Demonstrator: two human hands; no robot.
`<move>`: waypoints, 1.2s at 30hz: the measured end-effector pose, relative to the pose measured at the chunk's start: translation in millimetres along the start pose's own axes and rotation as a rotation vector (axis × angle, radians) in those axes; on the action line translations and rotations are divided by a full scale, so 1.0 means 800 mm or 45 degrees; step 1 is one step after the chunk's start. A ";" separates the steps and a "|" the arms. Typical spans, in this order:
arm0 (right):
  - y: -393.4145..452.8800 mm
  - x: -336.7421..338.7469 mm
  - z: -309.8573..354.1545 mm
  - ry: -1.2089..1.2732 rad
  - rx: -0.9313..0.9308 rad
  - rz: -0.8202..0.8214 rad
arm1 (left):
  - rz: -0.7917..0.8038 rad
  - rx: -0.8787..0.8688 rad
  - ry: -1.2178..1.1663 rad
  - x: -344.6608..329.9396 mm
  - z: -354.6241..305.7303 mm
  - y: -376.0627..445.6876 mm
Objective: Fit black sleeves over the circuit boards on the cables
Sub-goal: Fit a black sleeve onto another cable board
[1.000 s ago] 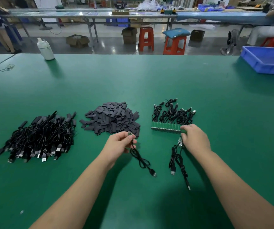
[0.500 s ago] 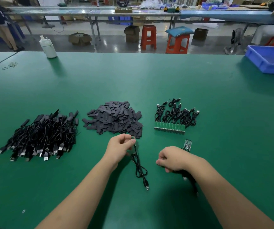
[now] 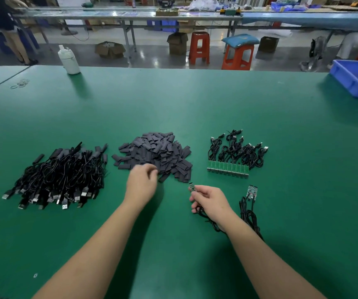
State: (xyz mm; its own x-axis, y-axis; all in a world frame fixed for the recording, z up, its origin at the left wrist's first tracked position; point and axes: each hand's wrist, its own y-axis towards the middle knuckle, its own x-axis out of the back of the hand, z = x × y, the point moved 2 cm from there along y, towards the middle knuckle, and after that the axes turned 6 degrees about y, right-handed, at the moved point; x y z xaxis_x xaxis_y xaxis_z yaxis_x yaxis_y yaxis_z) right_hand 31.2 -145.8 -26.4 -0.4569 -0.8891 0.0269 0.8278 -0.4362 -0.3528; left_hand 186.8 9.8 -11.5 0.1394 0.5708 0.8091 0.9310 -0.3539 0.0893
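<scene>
A heap of flat black sleeves [image 3: 154,154] lies in the middle of the green table [image 3: 195,108]. My left hand [image 3: 142,183] is at the heap's near edge, fingers curled and blurred; whether it pinches a sleeve is unclear. My right hand [image 3: 211,201] grips a black cable [image 3: 208,222] just below its small green circuit board [image 3: 192,187], which sticks up bare from my fingers. A second cable with a bare board [image 3: 252,192] lies to the right of that hand. Further back, a row of joined boards with cables [image 3: 227,169] rests on the table.
A large pile of black USB cables [image 3: 59,178] lies at the left. A white bottle [image 3: 69,61] stands at the far edge, rubber bands [image 3: 20,83] far left, a blue bin [image 3: 357,78] far right. Stools and benches stand beyond the table.
The cable went from my left hand into my right hand. My left hand moved forward to the sleeve heap. The second cable, earlier under my right hand, now lies on the table.
</scene>
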 end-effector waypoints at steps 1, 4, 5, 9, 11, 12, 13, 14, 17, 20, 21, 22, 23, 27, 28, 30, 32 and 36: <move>0.001 0.001 -0.002 0.015 -0.003 0.003 | -0.065 0.008 0.072 0.009 0.016 0.014; 0.002 0.000 -0.006 -0.063 -0.001 0.044 | -0.056 0.087 0.143 0.027 0.057 0.052; 0.003 -0.001 -0.007 -0.087 0.003 0.059 | -0.017 0.118 0.128 0.029 0.068 0.063; 0.005 0.000 -0.009 -0.155 0.017 0.093 | 0.147 0.196 0.142 0.022 0.096 0.094; 0.005 0.000 -0.010 -0.180 0.024 0.100 | 0.211 0.202 0.204 0.013 0.099 0.100; 0.006 0.000 -0.011 -0.195 0.029 0.102 | 0.232 0.191 0.275 0.007 0.098 0.100; 0.006 0.000 -0.011 -0.210 0.034 0.105 | 0.242 0.174 0.360 0.001 0.095 0.099; 0.007 -0.001 -0.012 -0.223 0.038 0.111 | 0.243 0.155 0.437 -0.006 0.092 0.095; 0.009 -0.001 -0.013 -0.237 0.045 0.131 | 0.223 0.107 0.558 -0.026 0.076 0.076; 0.010 0.000 -0.014 -0.243 0.048 0.137 | 0.226 0.089 0.542 -0.041 0.051 0.059; 0.011 0.000 -0.014 -0.246 0.050 0.138 | 0.225 0.084 0.515 -0.045 0.042 0.054; 0.011 0.000 -0.014 -0.245 0.051 0.141 | 0.217 0.077 0.475 -0.047 0.033 0.050; 0.011 0.000 -0.014 -0.243 0.053 0.144 | 0.193 0.066 0.425 -0.047 0.025 0.046; 0.008 0.000 -0.013 -0.248 0.054 0.141 | -0.015 0.062 0.303 -0.039 0.011 0.033; 0.008 0.000 -0.013 -0.247 0.052 0.141 | -0.062 0.088 0.283 -0.036 0.011 0.030; 0.007 0.000 -0.013 -0.253 0.050 0.141 | -0.125 0.147 0.205 -0.032 0.011 0.028; 0.007 0.000 -0.013 -0.249 0.048 0.142 | -0.151 0.190 0.093 -0.028 0.010 0.026; 0.007 -0.002 -0.012 -0.254 0.032 0.143 | -0.166 0.262 -0.158 -0.020 0.012 0.029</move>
State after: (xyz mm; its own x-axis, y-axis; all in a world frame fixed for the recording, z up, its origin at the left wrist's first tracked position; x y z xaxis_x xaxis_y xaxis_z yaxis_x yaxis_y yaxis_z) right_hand 33.2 -145.8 -37.1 -0.2905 -0.9409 0.1738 0.8789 -0.3342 -0.3404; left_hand 209.4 -0.2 -28.1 0.0424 0.6925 0.7202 0.9910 -0.1207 0.0577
